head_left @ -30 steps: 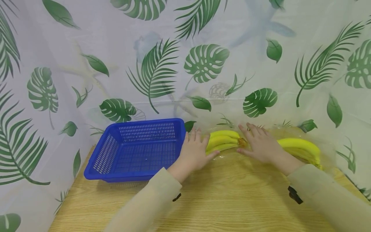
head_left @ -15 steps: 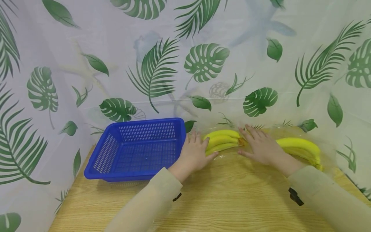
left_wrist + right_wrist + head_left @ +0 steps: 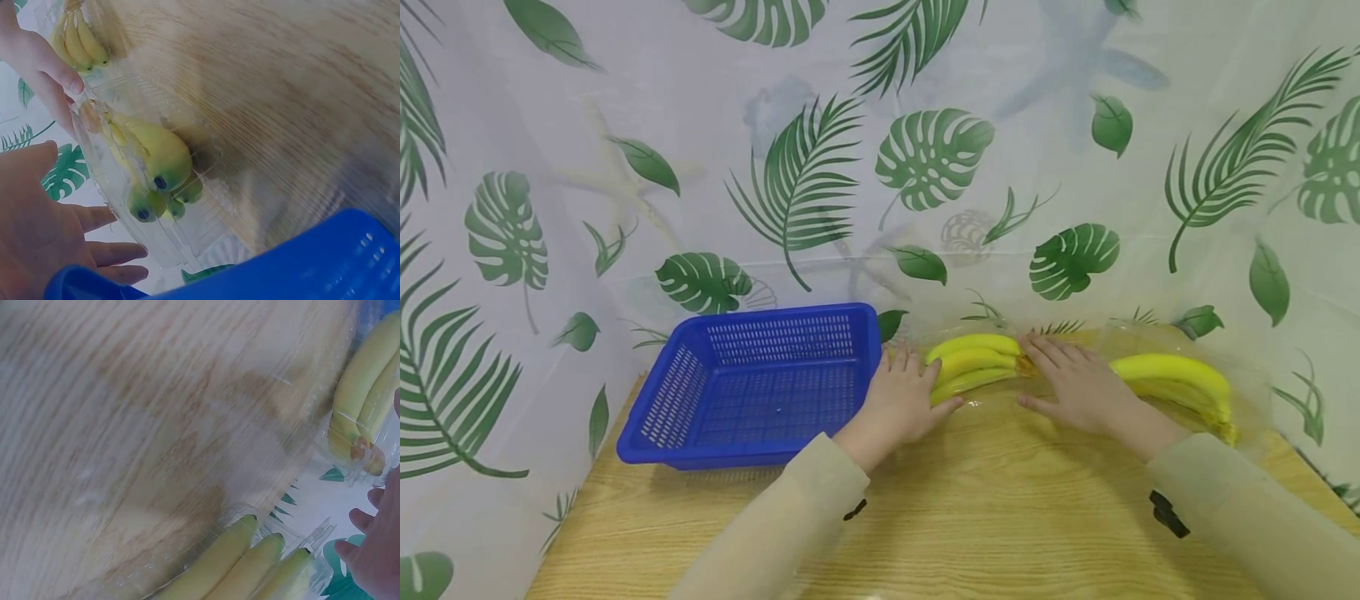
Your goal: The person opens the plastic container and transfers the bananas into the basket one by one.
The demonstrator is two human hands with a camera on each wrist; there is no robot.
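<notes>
Two bunches of yellow bananas lie at the back of the wooden table [image 3: 1000, 517] under a clear plastic wrapping [image 3: 125, 206]. My left hand [image 3: 901, 404] rests with straight fingers against the left end of the left bunch [image 3: 973, 360], beside the blue basket. My right hand [image 3: 1075, 385] lies flat on the wrapping between the left bunch and the right bunch [image 3: 1176, 375]. The left wrist view shows the left hand [image 3: 37, 231] beside the banana tips [image 3: 159, 159]. The right wrist view shows both bunches [image 3: 250, 569] [image 3: 365, 381] and the right hand's fingers [image 3: 381, 550].
An empty blue perforated basket [image 3: 790, 315] stands at the left on the table, touching my left hand's side. A leaf-printed curtain [image 3: 820, 167] closes off the back and both sides. Bare wood lies in front of the hands.
Hardly anything differs. My right hand has slid a little toward me on the wrapping. The left hand and the bananas stay in place.
</notes>
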